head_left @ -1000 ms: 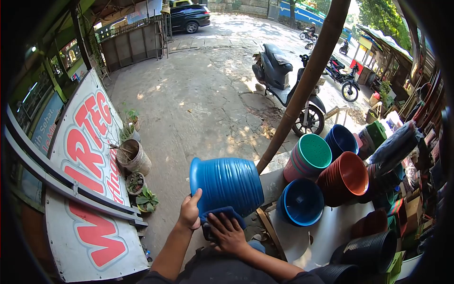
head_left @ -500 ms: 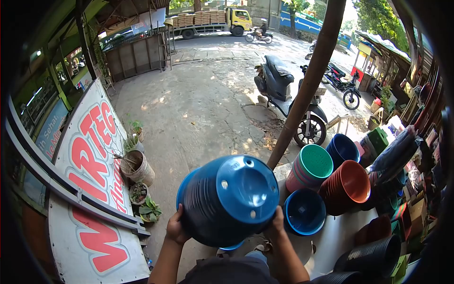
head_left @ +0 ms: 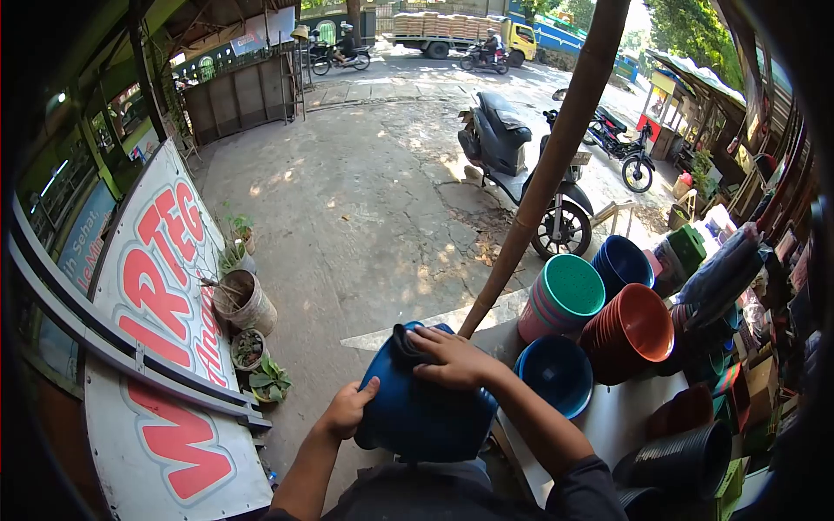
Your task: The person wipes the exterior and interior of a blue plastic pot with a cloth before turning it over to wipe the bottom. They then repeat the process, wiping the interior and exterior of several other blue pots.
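Observation:
A blue ribbed plastic pot point(head_left: 426, 417) sits low in front of me, its base turned away. My left hand point(head_left: 347, 408) grips its left side near the rim. My right hand point(head_left: 452, 358) lies flat on the top of the pot and presses a dark blue cloth point(head_left: 407, 337) against it. Both arms reach forward from the bottom edge of the view.
A white table point(head_left: 608, 417) on the right carries stacked pots: green-and-pink point(head_left: 563, 297), orange point(head_left: 630, 328), blue point(head_left: 556, 373), black point(head_left: 682, 456). A bamboo pole point(head_left: 539, 174) leans up beside them. A red-lettered signboard point(head_left: 161, 286) and potted plants point(head_left: 243, 300) stand left. Scooters point(head_left: 512, 156) are parked ahead.
The pot came down from being held up with its holed base facing me. My right hand left its side and now presses the cloth on top.

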### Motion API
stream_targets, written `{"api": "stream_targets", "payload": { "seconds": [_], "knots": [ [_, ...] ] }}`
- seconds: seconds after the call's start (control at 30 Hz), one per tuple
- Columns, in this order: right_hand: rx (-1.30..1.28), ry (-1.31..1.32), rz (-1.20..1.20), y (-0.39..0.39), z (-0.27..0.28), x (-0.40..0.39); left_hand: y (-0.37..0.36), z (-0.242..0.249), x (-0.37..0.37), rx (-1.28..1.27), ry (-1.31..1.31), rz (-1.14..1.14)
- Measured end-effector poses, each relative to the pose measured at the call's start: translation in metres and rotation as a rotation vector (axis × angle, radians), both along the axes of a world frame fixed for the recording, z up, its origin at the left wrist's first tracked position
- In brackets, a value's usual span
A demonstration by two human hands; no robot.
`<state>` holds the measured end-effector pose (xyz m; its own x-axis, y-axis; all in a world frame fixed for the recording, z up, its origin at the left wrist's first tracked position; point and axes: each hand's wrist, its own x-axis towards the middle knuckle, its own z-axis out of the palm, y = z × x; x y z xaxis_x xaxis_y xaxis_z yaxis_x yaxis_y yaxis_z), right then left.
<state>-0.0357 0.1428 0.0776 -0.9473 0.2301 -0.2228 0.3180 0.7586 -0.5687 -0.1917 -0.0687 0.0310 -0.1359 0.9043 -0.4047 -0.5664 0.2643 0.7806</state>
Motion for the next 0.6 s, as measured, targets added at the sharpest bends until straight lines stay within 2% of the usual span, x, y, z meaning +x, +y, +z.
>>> {"api": "stream_targets", "payload": {
  "seconds": [0.07, 0.13, 0.2, 0.27, 0.37, 0.43, 0.47, 0.53, 0.57, 0.6],
  "knots": [
    [0.252, 0.085, 0.029, -0.037, 0.006, -0.004, 0.007, -0.011, 0.002, 0.012, -0.019, 0.008],
    [0.437, 0.145, 0.01, -0.073, 0.013, -0.002, 0.015, -0.003, 0.01, 0.103, -0.186, 0.226],
    [0.493, 0.259, -0.067, -0.103, 0.002, 0.005, 0.014, -0.015, 0.005, 0.107, -0.165, 0.25],
    [0.56, 0.354, -0.154, -0.124, -0.018, 0.016, 0.013, -0.02, 0.004, 0.158, -0.331, 0.305],
    [0.623, 0.405, -0.257, -0.141, -0.055, 0.037, 0.006, -0.03, 0.001, 0.178, -0.42, 0.298],
    [0.532, 0.725, -0.611, -0.135, -0.073, 0.046, 0.001, -0.031, -0.003, 0.163, -0.477, 0.306],
    [0.533, 0.728, -0.611, -0.125, -0.079, 0.046, -0.002, -0.029, -0.004, 0.166, -0.474, 0.305],
    [0.054, 1.148, -0.897, -0.102, -0.081, 0.044, -0.009, -0.029, -0.006, 0.154, -0.438, 0.286],
    [0.056, 1.15, -0.903, -0.088, -0.086, 0.052, -0.012, -0.029, -0.007, 0.152, -0.436, 0.28],
    [-0.681, 1.177, -0.963, -0.071, -0.089, 0.064, -0.016, -0.03, -0.008, 0.146, -0.452, 0.261]
  ]
}}
